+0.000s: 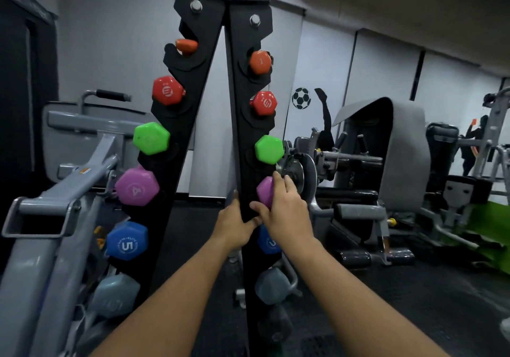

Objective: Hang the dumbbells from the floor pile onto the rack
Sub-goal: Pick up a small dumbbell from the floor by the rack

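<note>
Two bare forearms reach up from the near edge to a tall black metal A-frame rack (249, 163). The left hand (234, 227) is at the near edge of the rack's right upright, its fingers hidden behind the upright, so I cannot tell how they lie. The right hand (287, 207) curls its fingers and thumb round the end of a purple hexagonal dumbbell (265, 192), which sits on the right upright, fourth slot from the top.

Just below the hands a blue hexagonal dumbbell (269, 242) hangs on the same upright, with a grey-blue one (271, 286) lower down. On the left upright hang a blue dumbbell marked 5 (127, 241) and a purple dumbbell marked 4 (137, 186).

Higher up each upright carries a green (269, 149), a red (264, 103) and an orange dumbbell (260, 62).

Far right stand grey gym machines (386, 147); a soccer-ball sticker (301, 98) marks the far wall.
</note>
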Tool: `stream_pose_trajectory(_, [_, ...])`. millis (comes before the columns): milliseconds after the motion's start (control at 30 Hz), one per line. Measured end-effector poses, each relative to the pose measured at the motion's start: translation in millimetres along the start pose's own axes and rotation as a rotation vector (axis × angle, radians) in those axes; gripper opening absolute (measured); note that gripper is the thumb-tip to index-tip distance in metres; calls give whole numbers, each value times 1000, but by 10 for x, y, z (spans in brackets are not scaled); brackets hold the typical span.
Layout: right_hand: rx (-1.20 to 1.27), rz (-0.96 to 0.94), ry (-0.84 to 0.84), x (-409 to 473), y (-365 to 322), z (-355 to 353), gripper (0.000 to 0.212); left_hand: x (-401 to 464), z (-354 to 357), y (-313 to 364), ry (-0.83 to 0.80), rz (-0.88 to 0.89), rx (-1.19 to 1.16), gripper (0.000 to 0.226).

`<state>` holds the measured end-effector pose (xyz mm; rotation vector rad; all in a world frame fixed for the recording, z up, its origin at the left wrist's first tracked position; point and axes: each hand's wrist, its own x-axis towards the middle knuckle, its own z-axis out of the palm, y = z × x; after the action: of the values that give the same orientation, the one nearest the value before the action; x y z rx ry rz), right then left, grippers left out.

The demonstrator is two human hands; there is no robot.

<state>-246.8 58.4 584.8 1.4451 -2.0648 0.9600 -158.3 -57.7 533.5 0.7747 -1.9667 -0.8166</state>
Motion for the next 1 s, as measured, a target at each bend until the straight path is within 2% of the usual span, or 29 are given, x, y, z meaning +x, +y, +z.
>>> stream_pose_trajectory(133, [-58,3,83,21,-68,96,75,5,7,-11,20,10,-1,58])
stream_pose_trajectory(300, [-83,19,95,-2,-104,138,74,-14,-1,-30,13,22,13,54])
stream_pose_trajectory(467, [-76,34,70,-19,-117,108,76,-23,-59,72,-52,-16,78,66])
stream_pose_trajectory(600, [-62,52,49,-40,-160,47,77,-29,-162,119,-125,-64,180,91])
stream_pose_trajectory(700, [-60,53,37,-71,-178,15,77,-172,-294,136,-185,-32,277,89])
stream_pose_trajectory(900, [38,66,-82,-410,-97,103,106,-858,-546,-145,-244,-93,334,98])
stream_pose_trajectory(933, [75,83,-91,-545,-89,152,103,-1047,-548,-271,-267,-111,336,97])
stream_pose_trajectory(1000, [151,50,-81,-909,-59,277,80,-1450,-530,-546,-307,-134,358,96])
